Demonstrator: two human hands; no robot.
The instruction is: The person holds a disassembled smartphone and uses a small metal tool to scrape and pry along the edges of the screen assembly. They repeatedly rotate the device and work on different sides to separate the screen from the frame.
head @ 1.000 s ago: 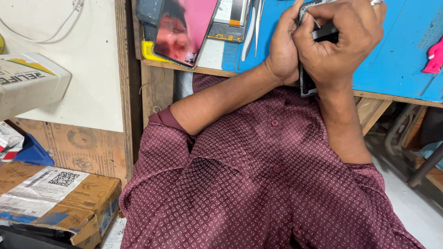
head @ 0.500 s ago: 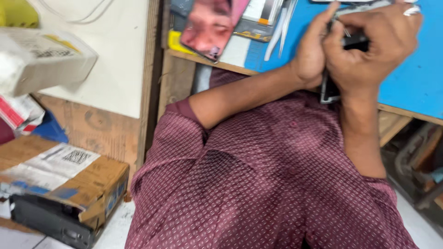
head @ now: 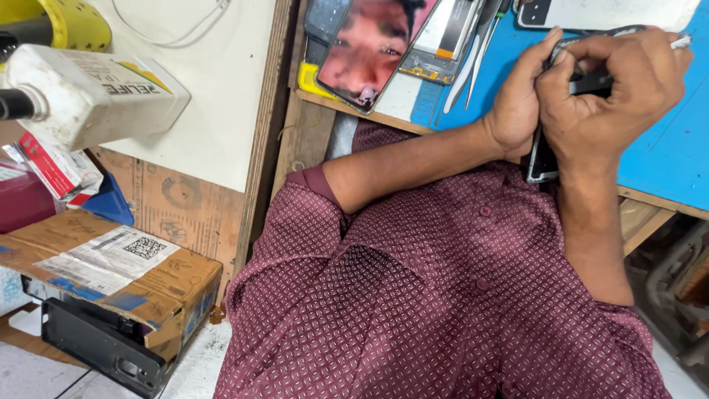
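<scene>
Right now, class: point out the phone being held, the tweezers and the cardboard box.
phone (head: 541, 159), head view, dark lower edge below the hands.
tweezers (head: 473, 55), head view, middle of the metal arms.
cardboard box (head: 159, 292), head view, brown top.

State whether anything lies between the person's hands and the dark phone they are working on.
Nothing visible does. The left hand and right hand both grip the dark phone directly at the blue mat's edge; the tweezers lie apart.
</scene>
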